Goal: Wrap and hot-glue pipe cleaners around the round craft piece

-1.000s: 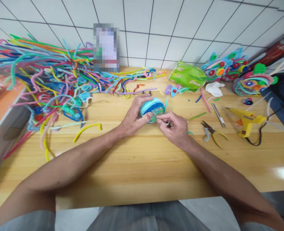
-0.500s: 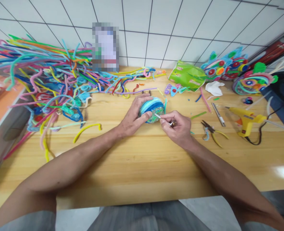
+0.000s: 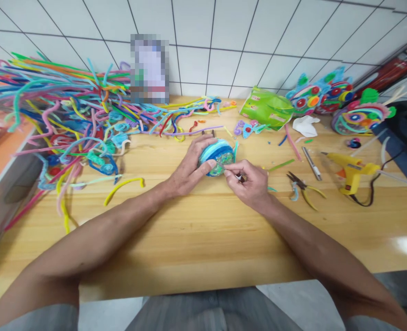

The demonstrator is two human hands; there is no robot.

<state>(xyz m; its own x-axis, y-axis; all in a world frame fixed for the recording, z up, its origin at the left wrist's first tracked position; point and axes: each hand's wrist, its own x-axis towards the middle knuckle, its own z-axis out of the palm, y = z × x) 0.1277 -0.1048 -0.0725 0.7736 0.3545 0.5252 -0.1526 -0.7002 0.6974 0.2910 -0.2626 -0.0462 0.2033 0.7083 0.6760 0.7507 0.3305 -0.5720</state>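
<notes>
My left hand (image 3: 189,168) grips a round coil of blue and green pipe cleaners (image 3: 218,155), tilted on the wooden table (image 3: 196,230). My right hand (image 3: 249,181) is closed in a pinch on a thin white strand (image 3: 233,174) whose tip touches the coil's lower right side. Both hands meet at the table's middle.
A large tangle of coloured pipe cleaners (image 3: 68,115) covers the back left. A yellow glue gun (image 3: 350,169), pliers (image 3: 301,187), a small knife (image 3: 312,163), a green packet (image 3: 267,109) and finished pipe-cleaner figures (image 3: 341,103) lie at the right.
My right hand drew the white strand a little out from the coil, then brought its tip back against it. My left hand kept hold of the coil.
</notes>
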